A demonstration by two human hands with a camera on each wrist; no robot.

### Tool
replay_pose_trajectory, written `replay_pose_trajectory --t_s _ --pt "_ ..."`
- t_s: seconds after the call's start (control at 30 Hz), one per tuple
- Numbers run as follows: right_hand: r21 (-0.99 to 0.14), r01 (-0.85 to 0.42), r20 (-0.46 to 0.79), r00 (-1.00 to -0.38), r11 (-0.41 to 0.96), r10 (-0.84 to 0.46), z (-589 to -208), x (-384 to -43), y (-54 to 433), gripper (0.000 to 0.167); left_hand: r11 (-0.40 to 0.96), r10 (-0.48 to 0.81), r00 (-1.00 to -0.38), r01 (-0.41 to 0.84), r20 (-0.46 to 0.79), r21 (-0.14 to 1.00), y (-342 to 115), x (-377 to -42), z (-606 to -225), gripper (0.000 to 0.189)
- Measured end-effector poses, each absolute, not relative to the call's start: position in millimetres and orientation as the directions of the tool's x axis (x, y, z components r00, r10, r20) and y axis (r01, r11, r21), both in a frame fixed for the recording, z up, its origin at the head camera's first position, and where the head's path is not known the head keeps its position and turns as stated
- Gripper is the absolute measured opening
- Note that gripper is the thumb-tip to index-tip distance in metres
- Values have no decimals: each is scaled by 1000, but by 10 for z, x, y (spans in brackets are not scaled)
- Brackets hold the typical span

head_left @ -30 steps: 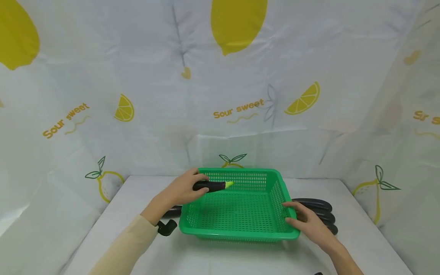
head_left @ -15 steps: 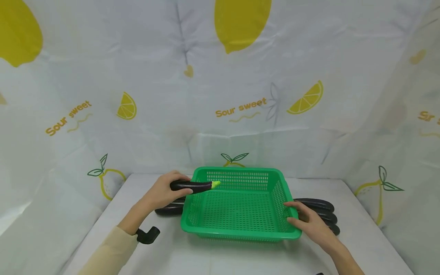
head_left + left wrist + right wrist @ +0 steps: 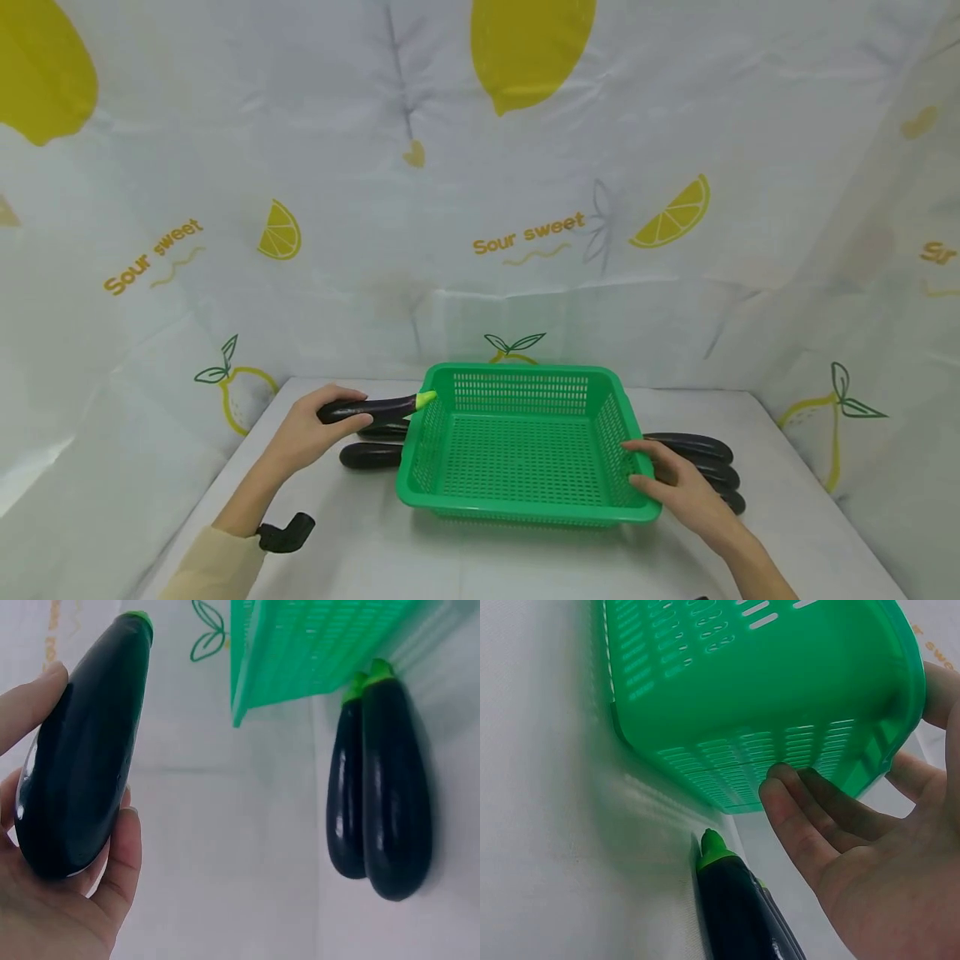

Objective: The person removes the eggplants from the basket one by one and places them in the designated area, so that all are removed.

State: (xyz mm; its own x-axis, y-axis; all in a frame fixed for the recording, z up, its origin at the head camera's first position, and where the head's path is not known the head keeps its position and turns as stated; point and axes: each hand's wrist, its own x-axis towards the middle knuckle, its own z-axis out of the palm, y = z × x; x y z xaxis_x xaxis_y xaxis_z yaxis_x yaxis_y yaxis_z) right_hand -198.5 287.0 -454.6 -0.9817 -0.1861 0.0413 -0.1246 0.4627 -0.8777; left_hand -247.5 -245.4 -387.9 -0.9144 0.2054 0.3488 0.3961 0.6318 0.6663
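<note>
My left hand holds a dark purple eggplant between thumb and fingers, its green stem end pointing right at the basket's left rim. The eggplant is held above the table, over two more eggplants lying left of the basket. A green plastic basket with slotted walls stands in the middle. On its right side, my right hand grips the rim, thumb and forefinger over the edge. In the right wrist view the other fingers lie along the outside of the slotted wall.
Several eggplants lie side by side right of the basket, partly behind my right hand. The white table meets a lemon-print sheet at the back and sides. A black wrist mount sticks out from my left wrist.
My left hand has moved left with the eggplant, from over the basket to outside its left rim. The eggplants on the left have come into fuller view. My right hand stays on the rim.
</note>
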Motion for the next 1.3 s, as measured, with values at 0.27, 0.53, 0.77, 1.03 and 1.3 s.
replay_pose_trajectory --t_s 0.27,0.53,0.77,1.03,1.3 --pt "-870 -131 47 -982 475 -184 -4553 -1980 2859 53 631 118 -945 308 304 712 -2691 -2434 -4033 39" --pt "-869 -141 56 -980 475 -189 -4559 -1996 2857 53 704 70 -974 202 216 681 -2869 -2482 -4240 48" --pt "-873 -135 49 -980 468 -191 -4569 -1992 2851 53 720 70 -988 148 140 678 -2897 -2431 -4460 48" --pt "-876 -125 42 -982 466 -184 -4561 -1976 2842 54 721 87 -993 122 85 682 -2760 -2383 -4634 43" --pt "-876 -127 45 -982 466 -183 -4563 -1978 2834 54 719 96 -992 124 78 684 -2625 -2402 -4786 40"
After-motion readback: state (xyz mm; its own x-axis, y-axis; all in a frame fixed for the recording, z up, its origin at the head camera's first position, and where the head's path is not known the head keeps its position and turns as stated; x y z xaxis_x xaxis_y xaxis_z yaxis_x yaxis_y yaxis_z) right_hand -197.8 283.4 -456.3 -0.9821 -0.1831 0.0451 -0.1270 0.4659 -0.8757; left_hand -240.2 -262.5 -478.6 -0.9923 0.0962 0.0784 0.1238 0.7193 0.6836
